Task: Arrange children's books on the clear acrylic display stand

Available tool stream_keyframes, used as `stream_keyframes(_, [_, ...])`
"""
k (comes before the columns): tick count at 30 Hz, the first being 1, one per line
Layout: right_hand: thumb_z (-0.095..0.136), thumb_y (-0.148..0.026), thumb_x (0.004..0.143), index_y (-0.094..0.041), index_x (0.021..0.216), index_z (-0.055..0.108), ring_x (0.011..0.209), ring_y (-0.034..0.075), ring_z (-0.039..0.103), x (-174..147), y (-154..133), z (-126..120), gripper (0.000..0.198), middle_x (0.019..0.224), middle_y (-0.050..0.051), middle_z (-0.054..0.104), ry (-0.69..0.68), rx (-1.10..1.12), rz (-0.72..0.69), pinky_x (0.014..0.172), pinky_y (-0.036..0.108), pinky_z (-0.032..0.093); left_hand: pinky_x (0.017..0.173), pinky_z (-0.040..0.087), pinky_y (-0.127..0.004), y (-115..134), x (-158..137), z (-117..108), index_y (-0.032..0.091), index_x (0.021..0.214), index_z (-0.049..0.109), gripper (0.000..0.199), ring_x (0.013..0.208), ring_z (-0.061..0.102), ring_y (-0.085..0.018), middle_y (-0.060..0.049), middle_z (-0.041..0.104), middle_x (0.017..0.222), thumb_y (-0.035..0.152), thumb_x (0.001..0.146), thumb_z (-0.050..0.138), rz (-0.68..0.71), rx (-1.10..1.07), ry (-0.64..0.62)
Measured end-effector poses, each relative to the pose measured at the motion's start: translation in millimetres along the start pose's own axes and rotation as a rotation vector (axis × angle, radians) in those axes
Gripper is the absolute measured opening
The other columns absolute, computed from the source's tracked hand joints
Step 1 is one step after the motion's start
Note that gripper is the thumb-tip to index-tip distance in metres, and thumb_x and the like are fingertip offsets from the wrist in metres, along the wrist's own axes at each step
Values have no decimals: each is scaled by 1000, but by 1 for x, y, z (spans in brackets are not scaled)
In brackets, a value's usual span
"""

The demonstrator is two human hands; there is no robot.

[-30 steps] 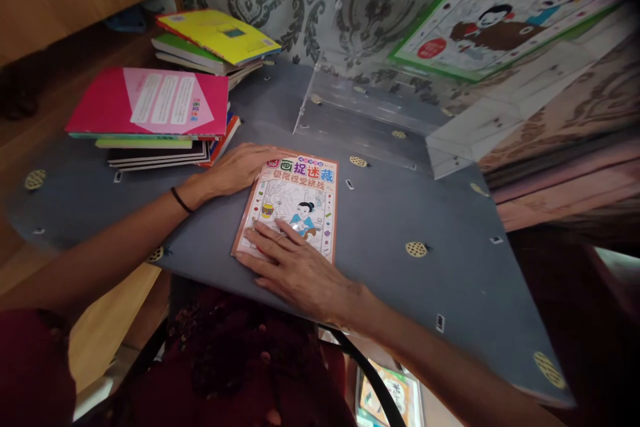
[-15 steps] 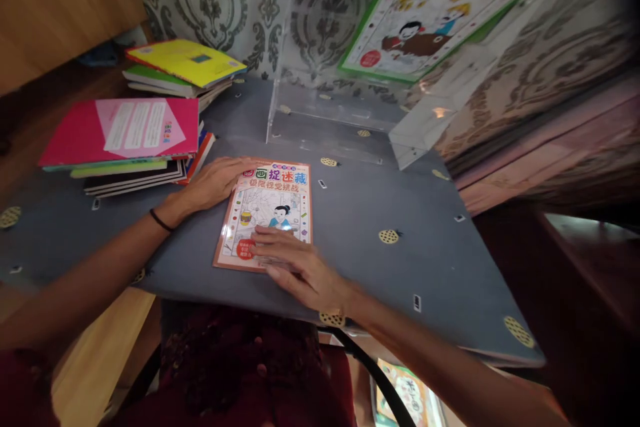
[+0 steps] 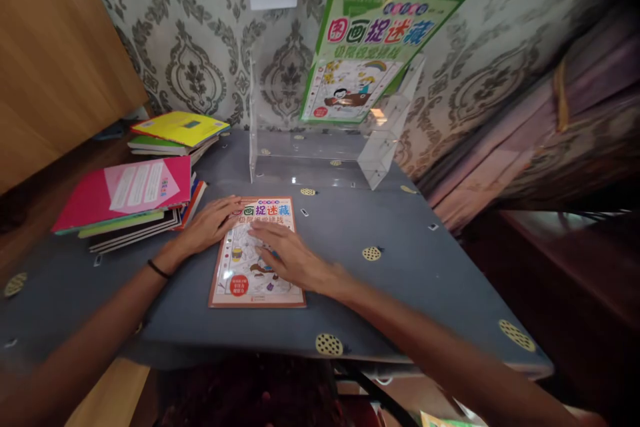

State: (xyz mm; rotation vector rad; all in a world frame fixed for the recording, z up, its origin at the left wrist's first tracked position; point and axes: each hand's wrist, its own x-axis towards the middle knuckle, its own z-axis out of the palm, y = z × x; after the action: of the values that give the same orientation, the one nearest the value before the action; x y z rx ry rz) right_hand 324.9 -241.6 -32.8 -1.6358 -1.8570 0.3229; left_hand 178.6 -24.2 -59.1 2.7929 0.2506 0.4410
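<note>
A picture book (image 3: 280, 293) with an orange-brown border lies flat on the desk before me, its cover facing up. My left hand (image 3: 213, 220) rests at the book's upper left corner, fingers stretched out over the edge. Across the middle of the cover lies my right hand (image 3: 287, 257), fingers extended and covering part of the drawing. Neither hand grips anything. Behind the book stands a clear acrylic rack (image 3: 305, 170), and a green-bordered book (image 3: 350, 93) of similar design leans upright in it.
Left of my hands is a stack of books topped by a pink one (image 3: 120, 190). Another pile with a yellow book (image 3: 183, 127) on top stands behind it. The grey cloth (image 3: 425, 307) with pineapple prints covers the desk. A curtain (image 3: 480, 153) hangs at the right.
The view has tilted up, showing more of the green-bordered book and the wall. My right hand has moved up the cover from its lower part to the middle. My left hand stays at the corner.
</note>
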Motion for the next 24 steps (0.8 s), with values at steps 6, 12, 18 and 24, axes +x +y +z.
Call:
stream_keyframes(6, [49, -46, 104, -5, 155, 39, 154, 29, 31, 61, 20, 21, 66, 160, 22, 41, -83, -333, 94, 126, 50, 27, 119, 41, -51, -2, 0, 2, 19, 135, 60, 46, 140, 53, -29, -14, 60, 147, 41, 103, 36, 0, 43, 17])
stream_keyframes(12, [44, -52, 105, -6, 156, 37, 152, 28, 34, 68, 33, 26, 69, 159, 21, 43, -79, -309, 103, 126, 47, 28, 119, 41, -52, -4, 1, 4, 19, 136, 61, 47, 141, 52, -29, -14, 59, 148, 40, 103, 35, -6, 58, 18])
stream_keyframes(18, [41, -47, 107, -4, 153, 41, 153, 30, 33, 47, 39, 13, 63, 158, 24, 43, -31, -348, 196, 124, 51, 30, 120, 39, -50, 0, 2, -1, 18, 139, 60, 48, 144, 49, -28, -13, 56, 151, 41, 104, 36, -9, 39, -24])
stream_keyframes(24, [44, -43, 106, -7, 150, 48, 152, 29, 35, 34, 48, 11, 56, 157, 23, 45, 8, -364, 212, 123, 51, 32, 120, 40, -51, -1, 1, -1, 21, 137, 61, 45, 143, 50, -27, -11, 58, 150, 41, 104, 38, 0, 16, 4])
